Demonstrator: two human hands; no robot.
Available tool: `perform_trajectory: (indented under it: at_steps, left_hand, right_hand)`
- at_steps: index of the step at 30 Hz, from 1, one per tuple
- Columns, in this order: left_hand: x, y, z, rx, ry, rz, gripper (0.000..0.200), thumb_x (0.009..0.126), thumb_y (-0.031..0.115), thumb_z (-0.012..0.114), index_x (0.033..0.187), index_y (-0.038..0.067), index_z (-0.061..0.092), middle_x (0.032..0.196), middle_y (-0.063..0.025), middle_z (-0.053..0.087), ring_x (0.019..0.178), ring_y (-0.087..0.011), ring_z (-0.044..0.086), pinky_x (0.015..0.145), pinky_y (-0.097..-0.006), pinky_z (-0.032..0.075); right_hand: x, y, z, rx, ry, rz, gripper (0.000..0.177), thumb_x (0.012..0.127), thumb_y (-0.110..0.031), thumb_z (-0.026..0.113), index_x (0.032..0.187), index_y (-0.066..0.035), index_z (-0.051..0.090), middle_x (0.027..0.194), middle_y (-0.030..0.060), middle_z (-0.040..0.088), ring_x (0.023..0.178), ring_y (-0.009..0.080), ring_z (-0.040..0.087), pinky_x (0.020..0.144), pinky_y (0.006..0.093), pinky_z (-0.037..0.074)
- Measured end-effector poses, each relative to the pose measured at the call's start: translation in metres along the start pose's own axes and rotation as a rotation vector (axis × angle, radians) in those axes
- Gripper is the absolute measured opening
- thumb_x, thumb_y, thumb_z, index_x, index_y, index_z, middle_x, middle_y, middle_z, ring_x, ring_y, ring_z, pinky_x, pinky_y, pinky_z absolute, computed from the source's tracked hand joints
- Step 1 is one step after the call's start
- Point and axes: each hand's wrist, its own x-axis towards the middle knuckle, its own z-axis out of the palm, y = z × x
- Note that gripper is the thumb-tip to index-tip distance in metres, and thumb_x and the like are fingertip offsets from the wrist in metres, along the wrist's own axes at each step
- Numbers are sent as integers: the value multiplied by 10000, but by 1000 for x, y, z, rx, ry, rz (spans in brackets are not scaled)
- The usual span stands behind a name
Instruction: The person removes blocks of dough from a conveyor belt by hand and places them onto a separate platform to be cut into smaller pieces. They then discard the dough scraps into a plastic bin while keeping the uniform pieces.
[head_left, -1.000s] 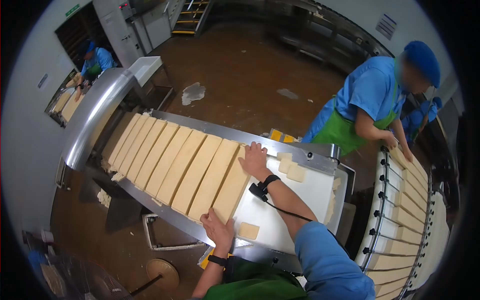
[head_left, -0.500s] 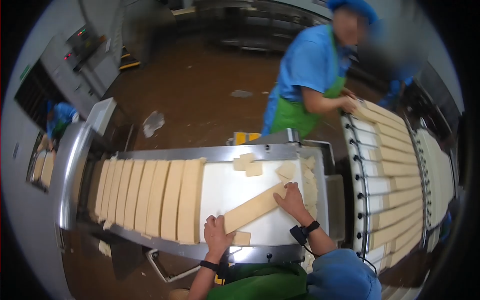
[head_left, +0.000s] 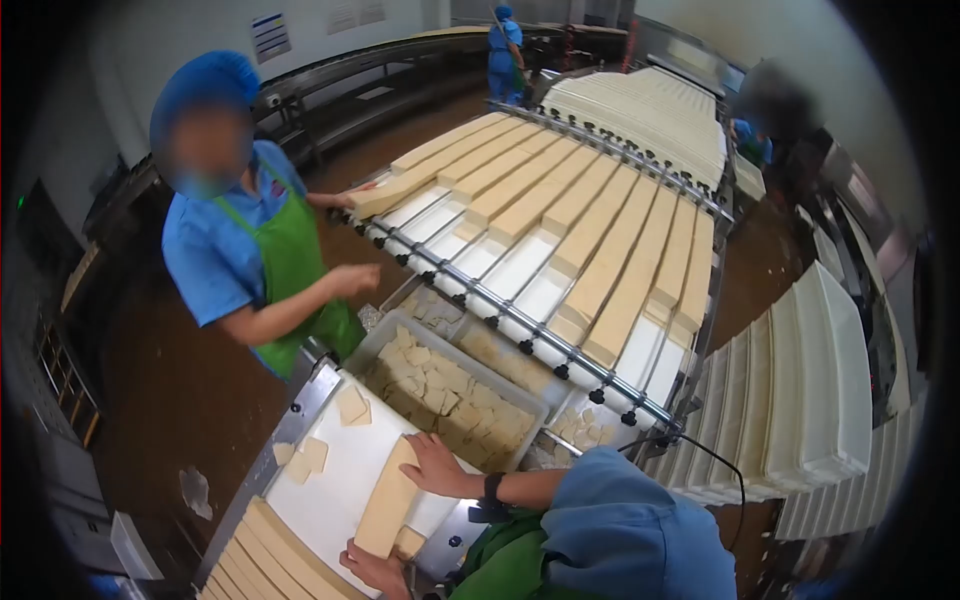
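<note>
A long, pale beige dough strip (head_left: 388,500) lies on the white belt (head_left: 322,492) in front of me. My left hand (head_left: 375,570) grips its near end, fingers curled round the edge. At the far end my right hand (head_left: 440,468) is closed over the strip, thumb on one side and fingers on the other. Small flat pieces of dough (head_left: 300,460) lie on the belt to the left, and another small piece (head_left: 408,542) touches the strip's right side near my left hand. More strips (head_left: 255,550) lie side by side at the lower left.
Beyond the belt's end is a grey bin (head_left: 480,375) full of broken dough pieces. A wide roller conveyor (head_left: 520,285) carries several long strips. A co-worker (head_left: 255,230) in a green apron stands at its left side. Stacked white trays (head_left: 770,400) are at the right.
My view has swung right towards the wide conveyor. Both hands still hold the same strip. The co-worker's one hand has come off the strips there; the other rests near one.
</note>
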Motion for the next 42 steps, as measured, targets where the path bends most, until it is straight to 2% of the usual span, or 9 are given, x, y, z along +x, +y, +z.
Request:
perform_trajectory:
  at_steps: [3, 9, 17, 22, 25, 28, 35, 39, 42]
  left_hand:
    - [-7, 13, 26, -100, 183, 167, 653, 631, 97, 780, 1223, 82, 505, 1236, -208, 418, 1009, -425, 528, 881, -506, 452]
    - [10, 134, 63, -256, 295, 461, 580, 716, 27, 682, 1269, 45, 507, 1245, -215, 405, 1067, -415, 496, 968, -454, 416]
    - [40, 360, 100, -110, 172, 582, 722, 667, 49, 768, 1324, 113, 476, 1354, -223, 366, 1217, -431, 422, 976, -468, 424]
    - [59, 461, 105, -9, -166, 552, 771, 679, 121, 815, 1357, 126, 447, 1360, -222, 371, 1140, -446, 481, 915, -480, 463]
    - [79, 473, 126, -30, -252, 689, 784, 701, 202, 825, 1376, 111, 436, 1344, -222, 386, 1075, -436, 534, 901, -470, 474]
    - [104, 477, 165, -150, -185, 666, 767, 730, 285, 817, 1372, 92, 444, 1284, -201, 447, 1037, -395, 577, 883, -454, 488]
    - [109, 480, 208, -530, -289, 283, 518, 823, 199, 723, 1284, 40, 546, 1112, -170, 596, 1040, -325, 596, 898, -426, 476]
    - [112, 466, 227, -690, -284, 302, 377, 820, 70, 646, 1192, 19, 620, 1048, -153, 651, 967, -274, 623, 859, -377, 491]
    - [121, 453, 243, -764, -286, 345, 386, 802, -37, 526, 1166, 18, 640, 1031, -122, 672, 898, -188, 629, 807, -304, 500]
  right_hand:
    - [-16, 11, -33, 74, 99, 157, 599, 872, -302, 621, 1321, 51, 438, 1180, 242, 501, 1115, 404, 466, 991, 475, 377]
    - [17, 54, -148, 13, 454, 31, 572, 836, -223, 656, 1322, -1, 451, 1217, 230, 509, 1115, 413, 486, 997, 474, 392]
    - [142, 180, -295, -102, 722, -31, 495, 861, -227, 649, 1264, 13, 490, 1153, 221, 578, 1061, 397, 547, 927, 456, 445]
    - [208, 277, -331, -213, 631, 73, 534, 905, -331, 613, 1273, 38, 495, 1152, 240, 594, 1067, 403, 565, 918, 444, 461]
    - [225, 296, -349, -225, 197, 440, 600, 913, -407, 588, 1300, 41, 489, 1162, 268, 597, 1087, 418, 578, 970, 484, 426]
    - [227, 289, -356, -631, 62, 504, 644, 895, -466, 590, 1292, 36, 510, 1234, 277, 565, 1168, 407, 539, 1035, 549, 332]
    - [204, 262, -301, -726, 208, 165, 658, 876, -458, 614, 1334, 0, 504, 1367, 249, 472, 1335, 394, 369, 1075, 590, 249]
    - [178, 216, -266, -203, 107, -52, 665, 894, -411, 592, 1457, -110, 406, 1461, 225, 387, 1384, 394, 308, 1103, 614, 203]
    - [176, 231, -242, -410, 88, -90, 656, 910, -342, 559, 1505, -178, 336, 1495, 201, 348, 1397, 394, 293, 1092, 657, 183]
